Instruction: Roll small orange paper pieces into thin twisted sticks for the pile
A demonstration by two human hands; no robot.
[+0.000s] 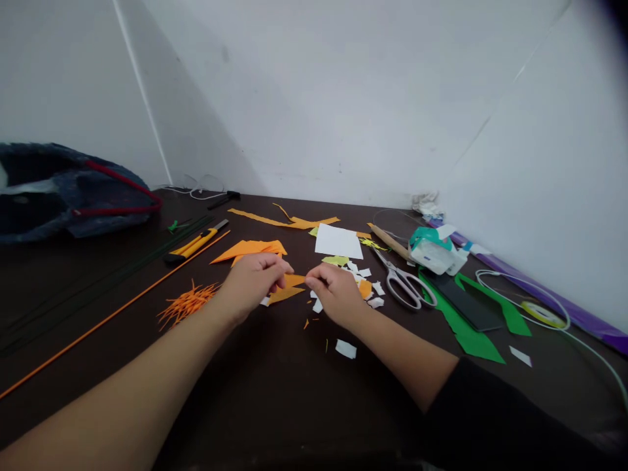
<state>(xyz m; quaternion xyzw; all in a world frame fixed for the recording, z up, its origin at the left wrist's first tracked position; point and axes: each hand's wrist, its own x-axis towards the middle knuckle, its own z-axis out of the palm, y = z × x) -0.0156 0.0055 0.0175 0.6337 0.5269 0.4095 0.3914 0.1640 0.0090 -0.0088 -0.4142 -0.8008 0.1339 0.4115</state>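
Note:
In the middle of the table, my left hand [256, 282] and my right hand [339, 292] face each other with fingers pinched. Stretched between them is a small pointed piece of orange paper [290, 288]; the right fingertips grip its tip, the left fingers its other side. Part of it is hidden behind the left hand. Torn white paper scraps [375, 302] lie just beyond and beside the right hand. To the left of my left wrist is a pile of thin orange strips [189, 303]. Folded orange paper pieces [255, 248] rest behind the left hand.
Grey-handled scissors [405, 288], a white paper square [338, 242] and a tissue pack [436, 250] lie beyond and right. Further right are green paper [473, 340], a dark phone-like slab [464, 302] and a cable [564, 314]. A yellow box cutter [196, 243] lies left, near a denim bag [73, 190].

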